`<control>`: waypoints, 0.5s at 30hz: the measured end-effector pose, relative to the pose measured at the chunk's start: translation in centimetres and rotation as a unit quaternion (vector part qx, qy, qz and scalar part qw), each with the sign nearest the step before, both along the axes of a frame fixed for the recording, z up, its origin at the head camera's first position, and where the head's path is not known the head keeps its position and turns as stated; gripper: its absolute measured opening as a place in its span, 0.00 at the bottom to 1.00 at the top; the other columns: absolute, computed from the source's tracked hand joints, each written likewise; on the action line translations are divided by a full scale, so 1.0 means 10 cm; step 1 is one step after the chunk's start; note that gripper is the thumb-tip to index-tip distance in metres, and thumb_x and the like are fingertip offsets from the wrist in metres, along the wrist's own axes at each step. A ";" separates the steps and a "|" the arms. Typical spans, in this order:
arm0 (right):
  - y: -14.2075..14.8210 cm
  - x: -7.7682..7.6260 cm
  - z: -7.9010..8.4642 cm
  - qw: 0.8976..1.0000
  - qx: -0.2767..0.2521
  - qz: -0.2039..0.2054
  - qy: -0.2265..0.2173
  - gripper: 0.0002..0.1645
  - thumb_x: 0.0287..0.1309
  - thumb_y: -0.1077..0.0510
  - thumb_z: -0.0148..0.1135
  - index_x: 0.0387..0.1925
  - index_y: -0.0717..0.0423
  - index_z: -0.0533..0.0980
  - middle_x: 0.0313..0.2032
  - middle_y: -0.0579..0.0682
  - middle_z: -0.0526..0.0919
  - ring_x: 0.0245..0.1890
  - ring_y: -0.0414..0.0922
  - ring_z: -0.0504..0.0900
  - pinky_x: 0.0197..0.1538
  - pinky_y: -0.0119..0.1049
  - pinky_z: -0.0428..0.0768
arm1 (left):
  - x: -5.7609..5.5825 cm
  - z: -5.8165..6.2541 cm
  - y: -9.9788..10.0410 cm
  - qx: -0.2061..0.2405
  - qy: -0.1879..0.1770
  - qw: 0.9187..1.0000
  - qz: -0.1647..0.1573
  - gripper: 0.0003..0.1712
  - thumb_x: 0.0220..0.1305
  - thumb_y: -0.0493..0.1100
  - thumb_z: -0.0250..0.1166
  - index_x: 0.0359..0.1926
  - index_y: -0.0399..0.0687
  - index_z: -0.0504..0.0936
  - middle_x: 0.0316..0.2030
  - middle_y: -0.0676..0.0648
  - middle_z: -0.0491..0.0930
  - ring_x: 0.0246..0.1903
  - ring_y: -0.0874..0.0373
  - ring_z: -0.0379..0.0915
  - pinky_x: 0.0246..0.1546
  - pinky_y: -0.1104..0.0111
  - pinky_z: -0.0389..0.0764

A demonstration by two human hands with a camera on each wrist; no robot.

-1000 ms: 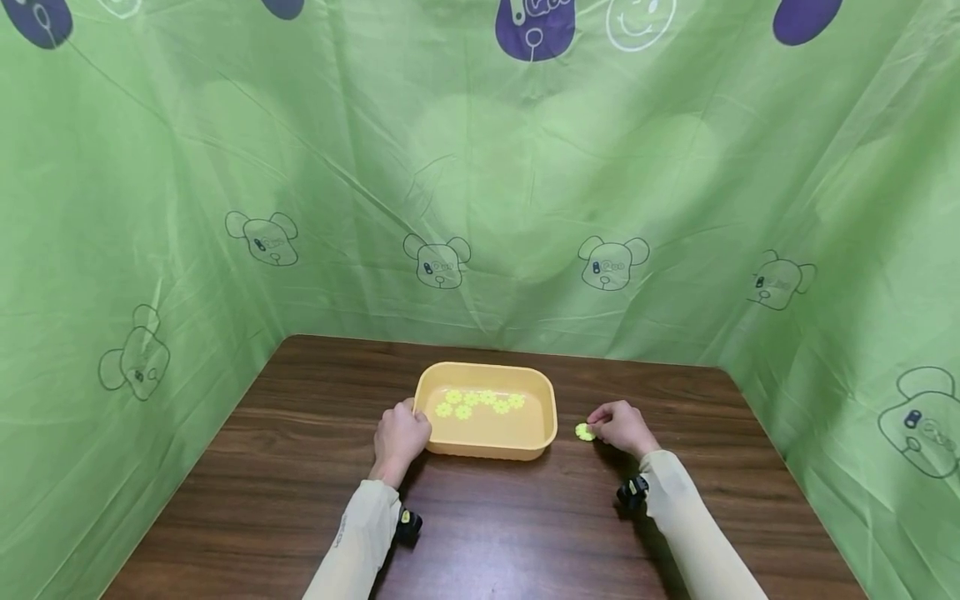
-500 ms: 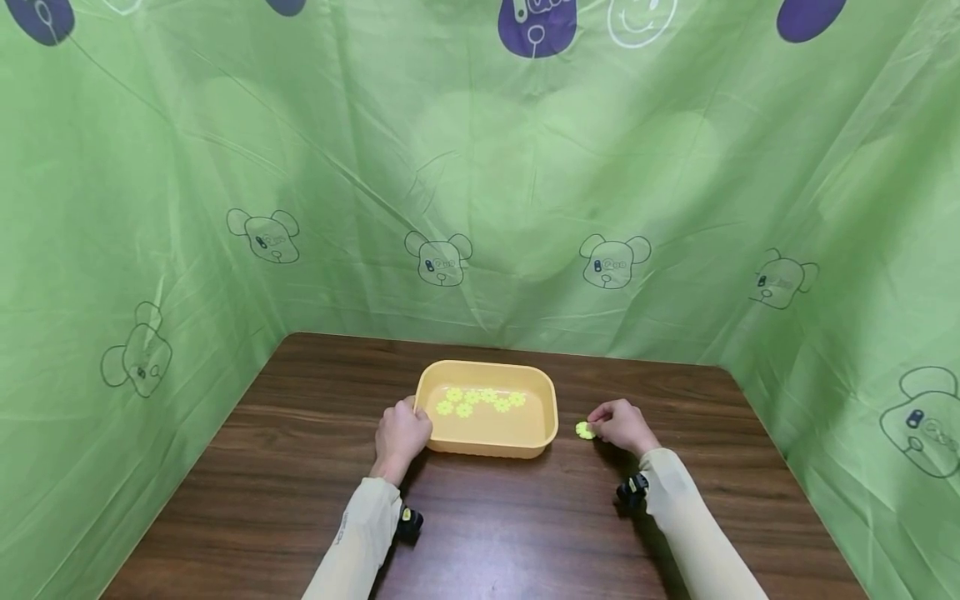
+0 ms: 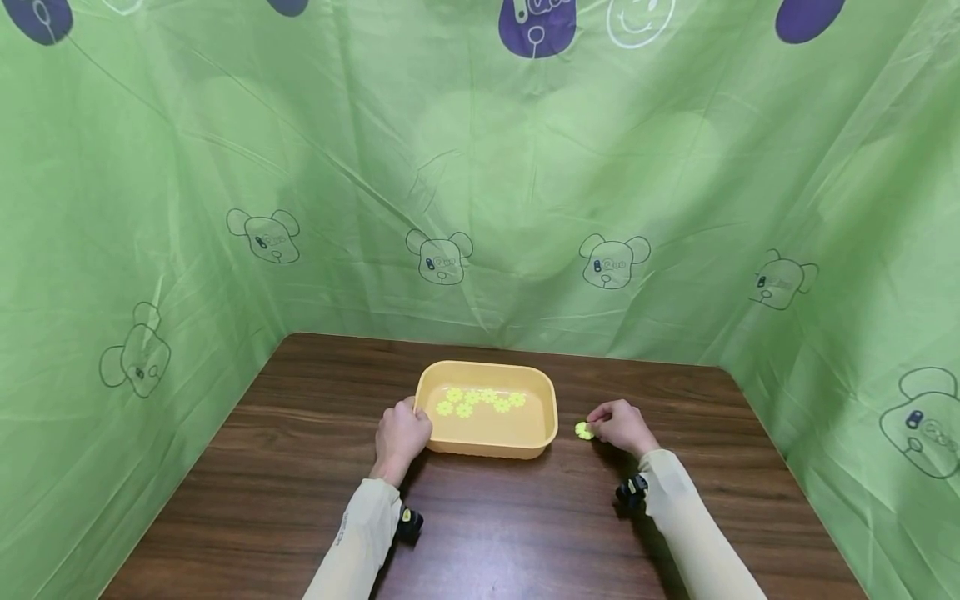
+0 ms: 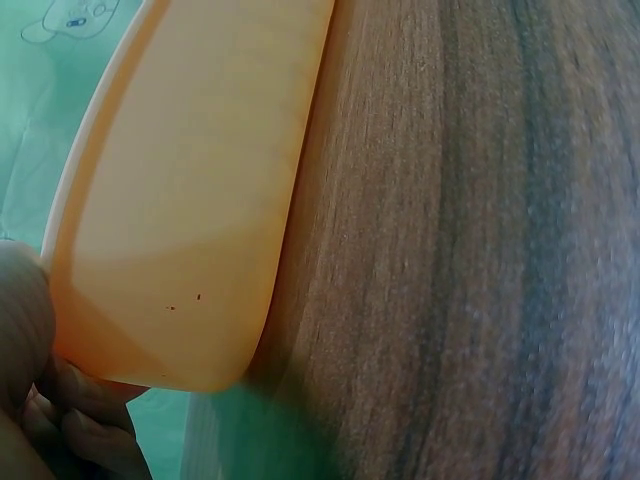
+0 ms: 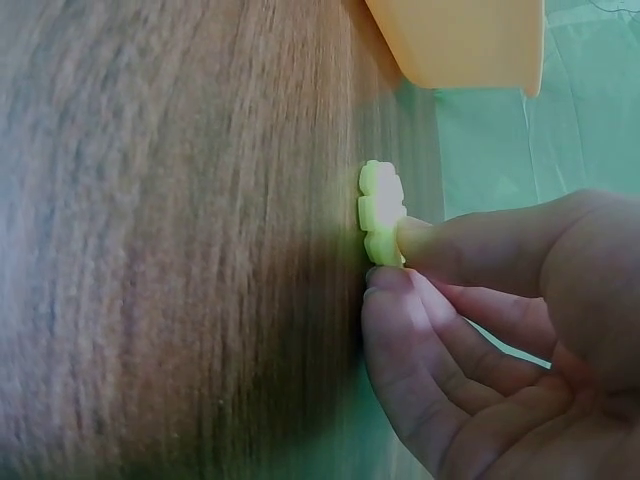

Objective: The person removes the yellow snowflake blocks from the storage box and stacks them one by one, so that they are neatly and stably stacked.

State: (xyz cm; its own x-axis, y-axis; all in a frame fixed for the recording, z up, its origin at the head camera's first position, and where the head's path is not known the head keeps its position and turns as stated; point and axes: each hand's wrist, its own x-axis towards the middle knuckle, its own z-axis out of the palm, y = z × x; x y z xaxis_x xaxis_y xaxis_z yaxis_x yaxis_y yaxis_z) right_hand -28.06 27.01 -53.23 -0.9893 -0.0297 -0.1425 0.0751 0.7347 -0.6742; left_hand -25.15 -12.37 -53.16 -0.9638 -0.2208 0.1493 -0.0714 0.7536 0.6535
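Observation:
My left hand [image 3: 402,435] grips the left end of a shallow yellow-orange plastic bin [image 3: 487,448]. In the left wrist view the thumb and curled fingers hold the bin's rim [image 4: 60,200] at its near corner. Several flat yellow flower-shaped pieces [image 3: 464,411] lie inside, mostly towards the back. To the right of the bin, my right hand [image 3: 624,427] pinches one more flower-shaped piece [image 3: 582,431] by its edge. In the right wrist view the thumb presses on the face of that piece [image 5: 380,212], which lies at the table surface, while the fingertips meet its near edge.
The bin stands on a dark wood-grain table [image 3: 510,533]. A green curtain [image 3: 517,183] with printed bear outlines encloses the back and both sides, close to the table's edges. A black wrist camera [image 3: 632,492] sits on each forearm.

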 end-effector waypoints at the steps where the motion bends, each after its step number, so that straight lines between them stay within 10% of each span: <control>1: 0.00 0.00 0.00 1.000 0.000 0.000 0.000 0.05 0.57 0.62 0.68 0.35 0.61 0.84 0.30 0.50 0.86 0.25 0.40 0.81 0.30 0.34 0.78 | 0.00 0.00 0.00 0.000 0.000 1.000 0.000 0.14 0.65 0.42 0.55 0.38 0.39 0.84 0.34 0.32 0.85 0.33 0.34 0.82 0.28 0.46 0.77; 15: -0.10 -0.05 0.05 0.991 0.078 0.008 0.109 0.13 0.65 0.51 0.64 0.40 0.58 0.83 0.33 0.51 0.85 0.33 0.46 0.80 0.39 0.42 0.77 | 0.01 -0.01 0.01 0.007 0.000 1.000 0.001 0.15 0.65 0.42 0.55 0.42 0.39 0.85 0.35 0.32 0.86 0.35 0.35 0.83 0.29 0.46 0.78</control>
